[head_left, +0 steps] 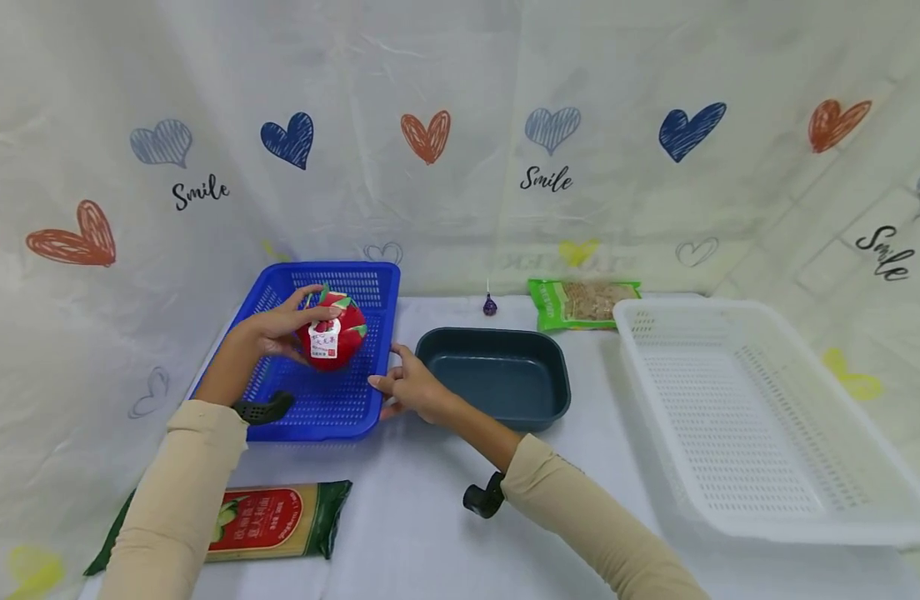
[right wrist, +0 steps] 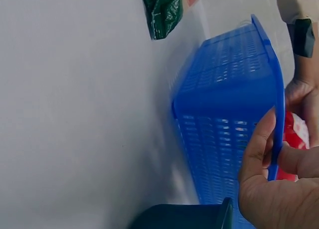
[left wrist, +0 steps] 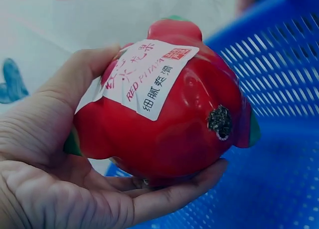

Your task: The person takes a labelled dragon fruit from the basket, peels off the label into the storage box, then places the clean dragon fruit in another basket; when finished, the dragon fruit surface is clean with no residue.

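Observation:
My left hand (head_left: 283,327) grips a red dragon fruit (head_left: 338,337) with green-tipped scales and a white label, over the blue plastic basket (head_left: 310,408). In the left wrist view, thumb and fingers wrap the dragon fruit (left wrist: 164,139) from both sides, with its dark round end facing the camera. At the basket's right side, my right hand (head_left: 413,385) pinches the rim. The right wrist view shows the thumb inside the rim and the fingers outside, against the basket's perforated wall (right wrist: 224,134).
A dark teal tub (head_left: 497,375) stands just right of the basket. Behind it are a small purple lollipop (head_left: 490,306) and a green-edged food packet (head_left: 583,304). A large white basket (head_left: 760,433) fills the right side. A pasta packet (head_left: 280,521) lies front left, partly under the left sleeve.

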